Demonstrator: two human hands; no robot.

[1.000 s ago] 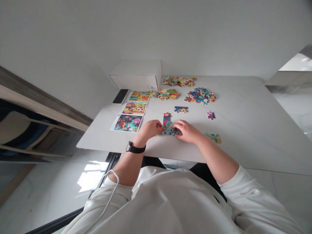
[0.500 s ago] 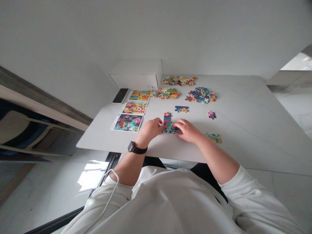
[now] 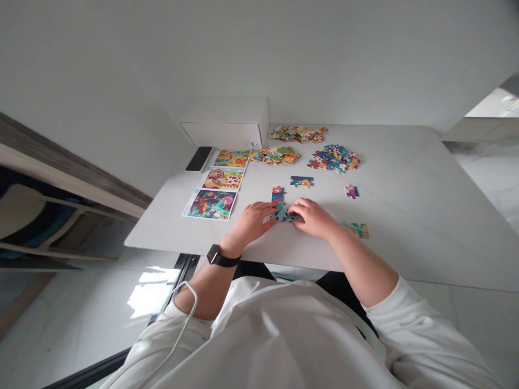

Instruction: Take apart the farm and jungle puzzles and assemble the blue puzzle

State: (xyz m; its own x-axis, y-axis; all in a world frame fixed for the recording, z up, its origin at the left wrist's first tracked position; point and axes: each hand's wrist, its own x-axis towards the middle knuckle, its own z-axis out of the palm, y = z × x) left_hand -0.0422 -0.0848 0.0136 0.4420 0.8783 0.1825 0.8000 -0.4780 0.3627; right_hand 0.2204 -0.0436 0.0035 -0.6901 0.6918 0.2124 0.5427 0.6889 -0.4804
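An L-shaped group of joined jigsaw pieces [image 3: 278, 194] lies on the table in front of me, red and blue at its upper end and teal along the bottom. My left hand [image 3: 255, 220] grips its left edge, fingers on top and thumb at the lower corner. At the right end of the bottom row, my right hand [image 3: 311, 217] has its fingertips curled on a jigsaw piece, mostly hidden by the fingers. Just beyond the hands sits a dark blue joined strip [image 3: 302, 181] with an orange shape. A teal and yellow section [image 3: 357, 229] rests beside my right forearm, partly covered by it.
Loose pieces form a dark heap [image 3: 334, 158], a yellow heap [image 3: 279, 155] and a back heap [image 3: 299, 133]. A single purple piece [image 3: 351, 191] lies right. Leftward are a picture sheet [image 3: 211, 204], a phone [image 3: 199, 159] and a white box [image 3: 225, 132] against the wall.
My left hand has shifted, its fingers now reaching further over the joined pieces and its wrist lower and further left. My right hand has stayed nearly in place.
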